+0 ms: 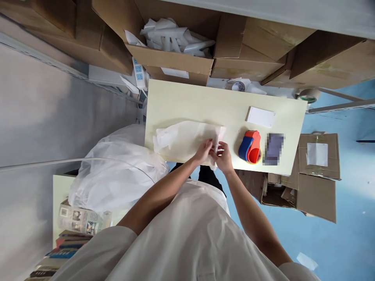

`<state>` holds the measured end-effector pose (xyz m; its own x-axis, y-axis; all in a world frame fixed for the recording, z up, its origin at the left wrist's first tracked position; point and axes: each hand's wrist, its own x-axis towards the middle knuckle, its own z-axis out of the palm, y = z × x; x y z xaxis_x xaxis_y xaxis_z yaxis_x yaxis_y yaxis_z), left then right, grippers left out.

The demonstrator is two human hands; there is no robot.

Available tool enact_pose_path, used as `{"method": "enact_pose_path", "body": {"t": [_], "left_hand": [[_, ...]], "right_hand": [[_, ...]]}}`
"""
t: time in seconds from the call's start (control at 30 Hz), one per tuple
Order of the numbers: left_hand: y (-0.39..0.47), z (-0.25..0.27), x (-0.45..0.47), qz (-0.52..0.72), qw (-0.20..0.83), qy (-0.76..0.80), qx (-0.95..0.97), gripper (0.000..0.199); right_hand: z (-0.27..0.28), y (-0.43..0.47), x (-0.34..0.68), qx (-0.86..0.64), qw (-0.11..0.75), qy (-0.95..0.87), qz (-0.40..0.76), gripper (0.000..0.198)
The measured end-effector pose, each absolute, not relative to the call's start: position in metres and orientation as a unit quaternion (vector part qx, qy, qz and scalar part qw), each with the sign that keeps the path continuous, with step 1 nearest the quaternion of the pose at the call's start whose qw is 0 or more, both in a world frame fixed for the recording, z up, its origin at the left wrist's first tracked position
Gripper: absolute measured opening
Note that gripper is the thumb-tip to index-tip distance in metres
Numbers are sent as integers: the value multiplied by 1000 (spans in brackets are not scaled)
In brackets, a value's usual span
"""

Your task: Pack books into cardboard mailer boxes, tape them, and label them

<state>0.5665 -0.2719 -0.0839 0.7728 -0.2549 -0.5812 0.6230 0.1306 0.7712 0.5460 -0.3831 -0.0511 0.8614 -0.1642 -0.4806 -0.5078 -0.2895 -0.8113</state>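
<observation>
A thin, whitish, see-through sheet [183, 136] lies lengthwise along the front of the pale table; whether it is a flattened bag I cannot tell. Its left end is crumpled, and the right end is gathered into a narrow folded strip. My left hand [203, 151] is closed on the sheet just left of that strip. From the other side, my right hand [223, 157] pinches the strip, fingers curled around it. Both hands are close together near the table's front edge, and the fingers partly hide the fold.
Right of my hands lie a red and blue tape dispenser [252, 147], a blurred-out dark rectangle [273, 149] and a white card stack [261, 117]. Behind the table [172, 101] stands a cardboard box [172, 58] of white rolled pieces [175, 37]. A large plastic bag [108, 168] bulges at left.
</observation>
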Motion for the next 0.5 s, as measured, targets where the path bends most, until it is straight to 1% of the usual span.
{"method": "enact_pose_path", "body": {"t": [0.07,0.1,0.13,0.2,0.23,0.3,0.37,0.43,0.5], "left_hand": [[-252,-81,568,-305,769,153,540,61],[-243,-79,568,-301,759,149,558,63],[-236,-76,567,-292,729,150,600,61],[-227,-72,564,-270,624,159,716,55],[-225,-70,562,-259,564,155,769,54],[-225,-67,556,-244,472,125,838,59],[-228,-67,550,-243,433,83,864,59],[-230,-69,545,-252,427,65,866,57],[-231,-72,541,-259,438,70,858,56]], "right_hand": [[-59,-363,547,-796,550,179,176,58],[-62,-357,546,-802,544,164,183,56],[-64,-354,545,-812,533,154,181,52],[-68,-359,540,-845,491,155,144,43],[-70,-364,538,-862,464,168,114,42],[-75,-374,535,-878,426,202,79,47],[-82,-379,535,-868,434,226,88,56],[-87,-376,538,-847,461,242,104,60],[-88,-372,543,-814,497,278,115,59]]}}
